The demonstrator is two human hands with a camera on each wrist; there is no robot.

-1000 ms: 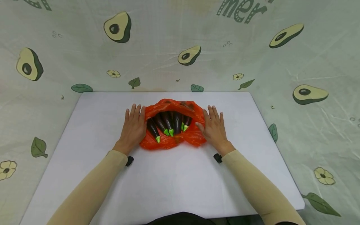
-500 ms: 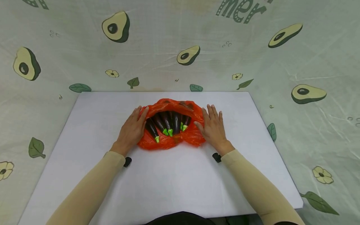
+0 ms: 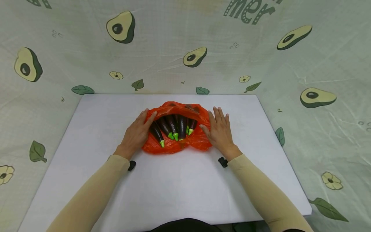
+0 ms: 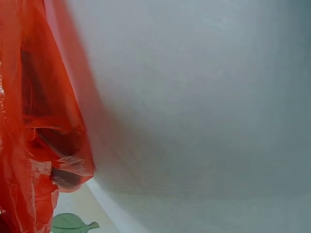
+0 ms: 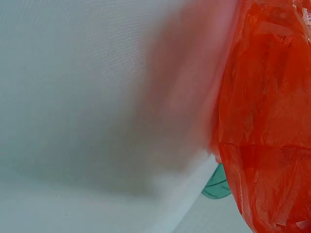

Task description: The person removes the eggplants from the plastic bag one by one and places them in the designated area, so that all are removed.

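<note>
An orange-red plastic bag [image 3: 169, 149] lies in the middle of the white table, its mouth spread towards the person. Inside it several dark eggplants [image 3: 182, 125] lie side by side, green stem ends pointing to the front. My left hand [image 3: 135, 133] rests on the bag's left edge, fingers extended and angled over the plastic. At the opposite edge, my right hand [image 3: 221, 132] touches the bag with straight fingers. In the left wrist view the bag [image 4: 17, 160] fills the left side, dark shapes showing through. The right wrist view has the bag [image 5: 272, 111] at the right; neither wrist view shows fingers.
The white tabletop [image 3: 179, 187] extends around the bag on all sides. Behind and beside it hangs or lies a pale green cloth [image 3: 162, 64] printed with avocados, leaves and flowers. A dark edge of clothing [image 3: 186, 224] shows at the bottom.
My left hand has turned inward, its fingers now leaning right over the bag's left edge instead of standing alongside it. The right hand and the eggplants look nearly unmoved.
</note>
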